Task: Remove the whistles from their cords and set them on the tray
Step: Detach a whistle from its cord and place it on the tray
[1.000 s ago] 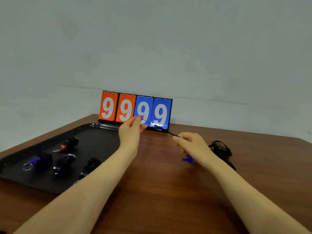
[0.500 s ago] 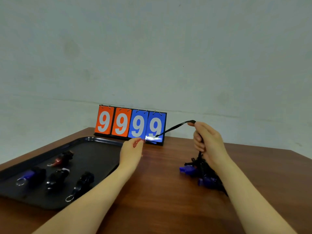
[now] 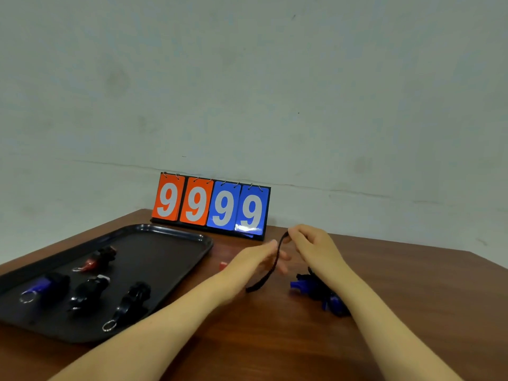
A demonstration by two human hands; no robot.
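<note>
My right hand (image 3: 316, 250) pinches the top of a black cord (image 3: 270, 270) that hangs down in a curve to the table. My left hand (image 3: 253, 261) is blurred, its fingers stretched out just behind the cord; whether they touch it is unclear. Under my right wrist lies a heap of blue whistles (image 3: 299, 285) with tangled black cords. The black tray (image 3: 176, 237) sits at the left and carries several whistles: a red and black one (image 3: 96, 261), a blue one (image 3: 45, 284) and two black ones (image 3: 88, 292) (image 3: 133, 296).
A flip scoreboard (image 3: 210, 206) showing 9999 stands at the table's far edge against the wall. A small red piece (image 3: 222, 265) lies on the wooden table (image 3: 275, 339) between the tray and my left hand.
My right hand has come down and toward the middle with the cord, which now hangs slack instead of stretching left. My left hand has moved right, up to the cord.
</note>
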